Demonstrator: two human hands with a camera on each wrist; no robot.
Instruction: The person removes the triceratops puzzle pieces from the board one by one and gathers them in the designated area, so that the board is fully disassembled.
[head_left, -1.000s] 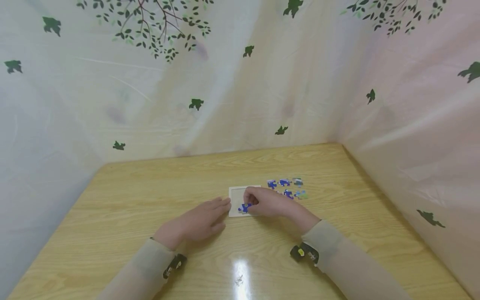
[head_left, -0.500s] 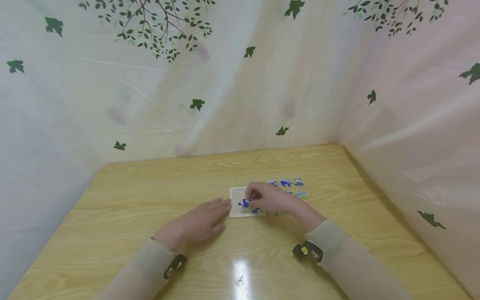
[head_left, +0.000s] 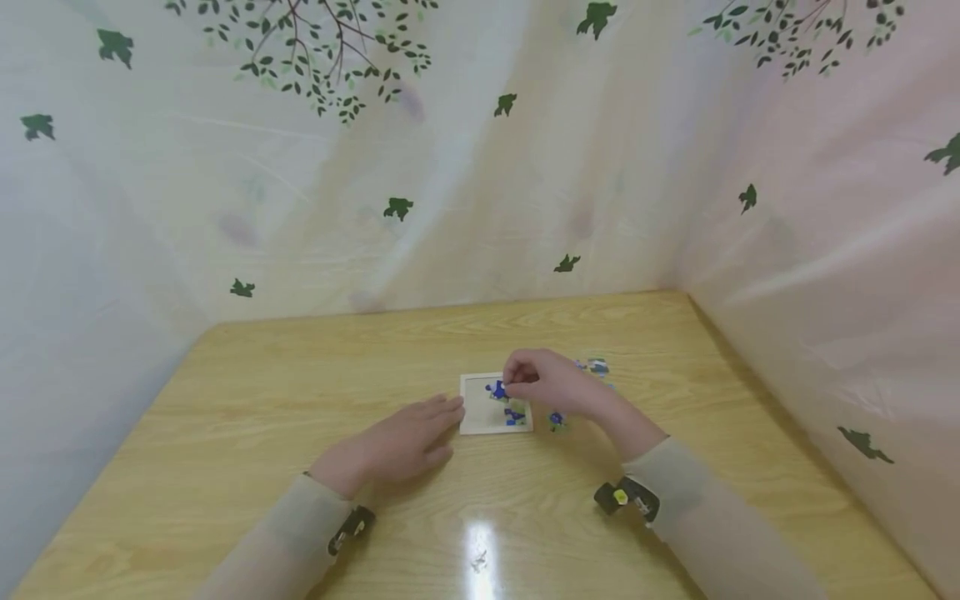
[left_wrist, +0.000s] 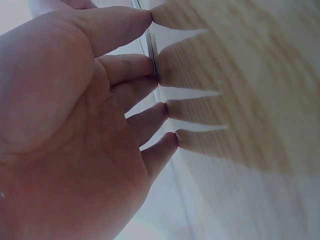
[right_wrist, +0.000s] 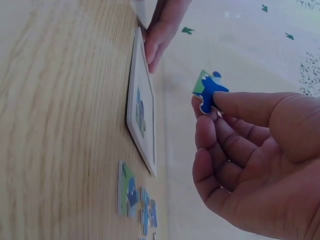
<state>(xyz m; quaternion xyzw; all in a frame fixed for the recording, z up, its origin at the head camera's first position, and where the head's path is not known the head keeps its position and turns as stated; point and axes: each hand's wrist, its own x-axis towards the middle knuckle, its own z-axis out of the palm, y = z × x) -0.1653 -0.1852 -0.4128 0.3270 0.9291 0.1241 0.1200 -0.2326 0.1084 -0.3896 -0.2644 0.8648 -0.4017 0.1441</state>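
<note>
My right hand [head_left: 555, 383] pinches a blue and green jigsaw piece [right_wrist: 209, 96] between thumb and fingers, raised over the white puzzle tray [head_left: 480, 432]. In the head view the held piece [head_left: 496, 390] hangs above the tray's upper part. Another blue and green jigsaw piece [head_left: 514, 417] lies inside the tray at its lower right. My left hand [head_left: 393, 437] lies palm down with fingers extended, its fingertips at the tray's left edge. In the left wrist view the fingertips [left_wrist: 172, 139] rest on the wooden surface.
A loose jigsaw piece [head_left: 557, 420] lies on the wooden table [head_left: 300, 367] just right of the tray. Farther back, more pieces [head_left: 597, 365] are partly hidden by my right hand. A pale curtain [head_left: 450, 167] with leaf prints hangs behind the table.
My right hand has lifted the jigsaw piece from the tray's lower part and moved up and slightly right, uncovering the piece at the tray's lower right. The left hand has stayed put.
</note>
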